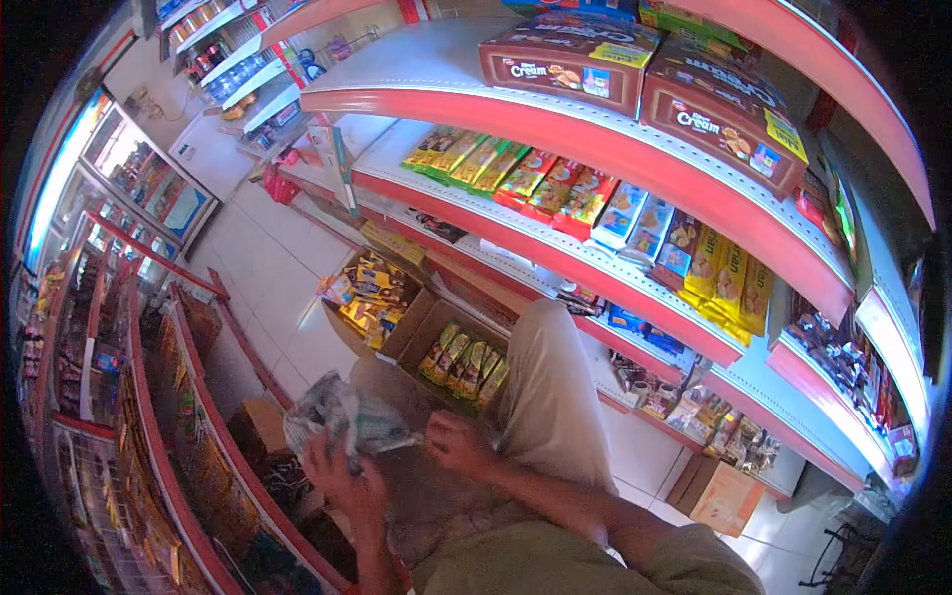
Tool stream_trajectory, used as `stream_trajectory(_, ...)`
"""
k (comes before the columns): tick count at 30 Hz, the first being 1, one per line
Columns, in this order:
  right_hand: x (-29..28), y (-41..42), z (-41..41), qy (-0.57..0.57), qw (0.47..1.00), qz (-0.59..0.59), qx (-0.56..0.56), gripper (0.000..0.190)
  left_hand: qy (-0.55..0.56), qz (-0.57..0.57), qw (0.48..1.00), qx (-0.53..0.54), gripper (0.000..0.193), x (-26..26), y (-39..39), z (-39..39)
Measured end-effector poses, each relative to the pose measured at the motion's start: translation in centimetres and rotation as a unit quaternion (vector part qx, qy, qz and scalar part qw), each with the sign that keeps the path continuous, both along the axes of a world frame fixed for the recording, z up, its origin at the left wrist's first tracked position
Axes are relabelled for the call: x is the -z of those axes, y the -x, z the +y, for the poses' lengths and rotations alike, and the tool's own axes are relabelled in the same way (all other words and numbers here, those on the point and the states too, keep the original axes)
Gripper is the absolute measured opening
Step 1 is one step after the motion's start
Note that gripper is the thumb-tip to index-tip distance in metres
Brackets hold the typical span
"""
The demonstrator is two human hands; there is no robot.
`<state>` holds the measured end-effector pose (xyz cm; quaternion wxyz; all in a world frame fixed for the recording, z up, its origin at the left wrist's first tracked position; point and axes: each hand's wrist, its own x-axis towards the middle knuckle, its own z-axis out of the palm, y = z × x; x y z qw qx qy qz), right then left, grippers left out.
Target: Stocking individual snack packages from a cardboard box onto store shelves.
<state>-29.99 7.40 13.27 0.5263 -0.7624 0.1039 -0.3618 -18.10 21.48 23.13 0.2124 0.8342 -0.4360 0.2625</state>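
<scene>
A crumpled grey-white cloth or bag (338,416) lies over my lap at the lower middle. My left hand (342,472) is on its near edge, fingers spread and partly bent; whether they grip it cannot be told. My right hand (457,446) has curled fingers at the tapered right end of the same crumpled thing, seemingly pinching it. Beyond my knees stand two open cardboard boxes on the floor: one (343,327) holds yellow and orange snack packets (372,294), the other (422,316) holds green and yellow packets (462,364).
Red-edged shelves (550,216) with biscuit packs (569,190) and brown cartons (561,67) rise in front and to the right. Another shelf rack (152,416) stands close on the left. A glass-door fridge (141,175) is at the far left. A cardboard box (725,498) sits on the right floor.
</scene>
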Motion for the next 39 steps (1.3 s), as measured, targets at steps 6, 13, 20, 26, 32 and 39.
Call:
stream_trajectory(6,-0.9,1.4,-2.7,0.102,0.993,0.034,-0.053,0.010,-0.252,0.227,0.941,0.000,0.039,0.8,5.1,2.4)
stream_trajectory(13,-1.1,1.9,-3.1,0.171,0.977,0.085,-0.100,0.006,-0.259,0.243,0.921,0.158,0.044,3.4,3.7,2.6)
stream_trajectory(20,-4.7,5.3,-5.2,0.094,0.984,0.092,-0.118,0.008,-0.126,0.332,0.924,0.143,0.043,5.5,3.3,6.6)
stream_trajectory(26,-11.9,11.5,-8.4,0.056,0.976,0.195,-0.084,0.015,-0.236,0.282,0.916,0.158,0.050,4.0,3.5,7.6)
stream_trajectory(32,-14.9,14.5,-11.0,-0.067,0.984,0.160,0.039,0.021,-0.376,0.312,0.846,0.212,0.055,-2.6,3.1,5.4)
stream_trajectory(39,-11.5,3.4,-6.7,-0.470,0.864,-0.116,0.134,0.020,-0.002,0.599,0.729,0.332,0.059,-3.7,-1.3,-5.5)
